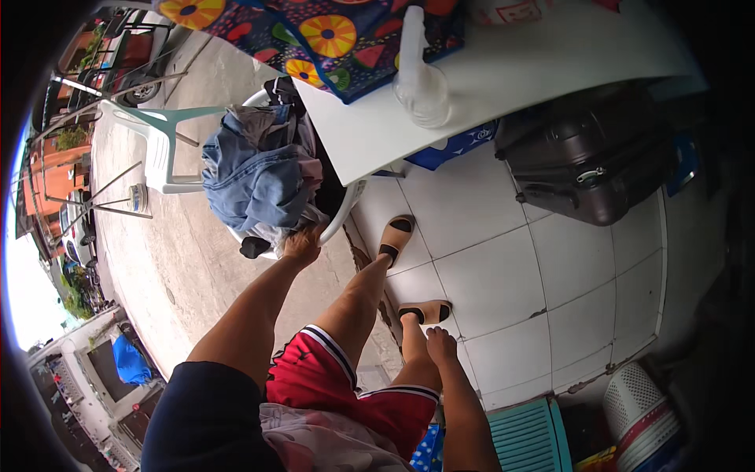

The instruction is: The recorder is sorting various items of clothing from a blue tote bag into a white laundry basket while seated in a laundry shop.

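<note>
My left hand (303, 245) is at the near rim of a white plastic laundry basket (341, 219) heaped with clothes. Its fingers are partly hidden against the rim and the light grey cloth, so their grip is unclear. On top of the heap lie blue denim clothes (253, 171), with a pink cloth (310, 171) beside them and a small black cloth (255, 247) at the edge. My right hand (441, 345) hangs beside my right leg, fingers loosely bent, with nothing visible in it.
A white table (354, 141) bears a clear spray bottle (422, 94) and a fruit-print cloth (330, 41). Beneath it stands a dark suitcase (590, 153). A white plastic chair (162, 147) is beyond the basket. A raised tile edge (383, 301) runs by my feet; a teal slatted plastic item (525, 436) lies lower right.
</note>
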Available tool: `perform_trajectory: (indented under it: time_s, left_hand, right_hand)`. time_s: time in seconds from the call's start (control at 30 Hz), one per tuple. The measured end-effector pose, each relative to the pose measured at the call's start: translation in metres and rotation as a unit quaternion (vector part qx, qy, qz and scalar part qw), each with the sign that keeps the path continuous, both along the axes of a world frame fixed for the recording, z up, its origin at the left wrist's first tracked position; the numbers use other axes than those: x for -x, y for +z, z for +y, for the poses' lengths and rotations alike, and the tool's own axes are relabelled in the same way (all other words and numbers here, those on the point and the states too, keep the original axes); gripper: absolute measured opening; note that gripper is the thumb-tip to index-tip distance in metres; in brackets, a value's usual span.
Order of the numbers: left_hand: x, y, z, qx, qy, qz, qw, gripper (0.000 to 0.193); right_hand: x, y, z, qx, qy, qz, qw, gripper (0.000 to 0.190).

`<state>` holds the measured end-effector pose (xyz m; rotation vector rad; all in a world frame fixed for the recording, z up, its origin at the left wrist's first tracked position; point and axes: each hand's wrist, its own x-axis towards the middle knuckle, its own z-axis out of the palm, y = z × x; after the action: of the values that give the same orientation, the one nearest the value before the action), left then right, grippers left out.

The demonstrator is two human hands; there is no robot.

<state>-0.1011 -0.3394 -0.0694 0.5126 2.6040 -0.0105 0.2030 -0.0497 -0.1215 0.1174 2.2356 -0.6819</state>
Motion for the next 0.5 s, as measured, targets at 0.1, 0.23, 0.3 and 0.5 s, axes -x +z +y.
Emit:
perform_trajectory:
  time_s: [0.1,0.23,0.3,0.5]
  left_hand:
    - [0.0,0.003,0.0,-0.018,0.146,-0.082,0.986,0.038]
    - [-0.02,-0.015,-0.021,-0.015,0.19,-0.085,0.978,0.039]
    - [-0.02,-0.012,-0.012,-0.002,0.182,-0.092,0.979,0.034]
    - [-0.104,0.005,-0.042,-0.038,0.154,-0.074,0.985,0.028]
  right_hand:
    - [0.095,0.025,-0.007,0.079,-0.042,0.146,0.985,0.016]
    - [0.226,0.089,-0.024,0.191,-0.133,0.311,0.921,0.025]
    - [0.268,0.107,-0.031,0.211,-0.148,0.328,0.909,0.035]
    - [0.327,0.146,-0.089,0.258,-0.081,0.384,0.883,0.056]
